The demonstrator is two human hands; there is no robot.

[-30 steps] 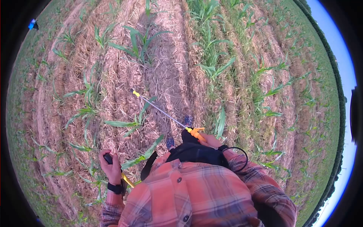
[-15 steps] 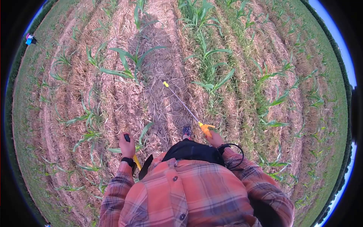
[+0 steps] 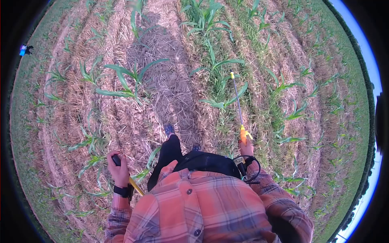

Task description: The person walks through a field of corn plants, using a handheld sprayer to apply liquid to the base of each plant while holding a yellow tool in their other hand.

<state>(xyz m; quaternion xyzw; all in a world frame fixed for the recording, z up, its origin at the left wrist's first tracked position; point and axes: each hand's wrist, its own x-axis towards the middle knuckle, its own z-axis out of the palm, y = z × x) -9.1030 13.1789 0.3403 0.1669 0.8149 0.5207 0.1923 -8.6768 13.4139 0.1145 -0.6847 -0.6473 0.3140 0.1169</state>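
My right hand [image 3: 246, 147] grips the orange handle [image 3: 243, 135], best hold for the light-looking, stiff wand [image 3: 238, 99] ahead; my left hand [image 3: 118, 169] clasps a black grip [image 3: 116, 160].

The spray wand [image 3: 238, 102] has a slim, smooth rod that looks like metal, with a yellow plastic-looking nozzle and an orange plastic-looking handle [image 3: 243, 135]. The black knob [image 3: 116, 160] looks smooth, like plastic. The plaid shirt [image 3: 170, 202] and black trousers [image 3: 172, 149] are matt cloth, the shirt with 2 dark, smooth buttons. Dry, rough straw [image 3: 174, 81] covers matt soil; the leaves [image 3: 123, 79] look smooth.
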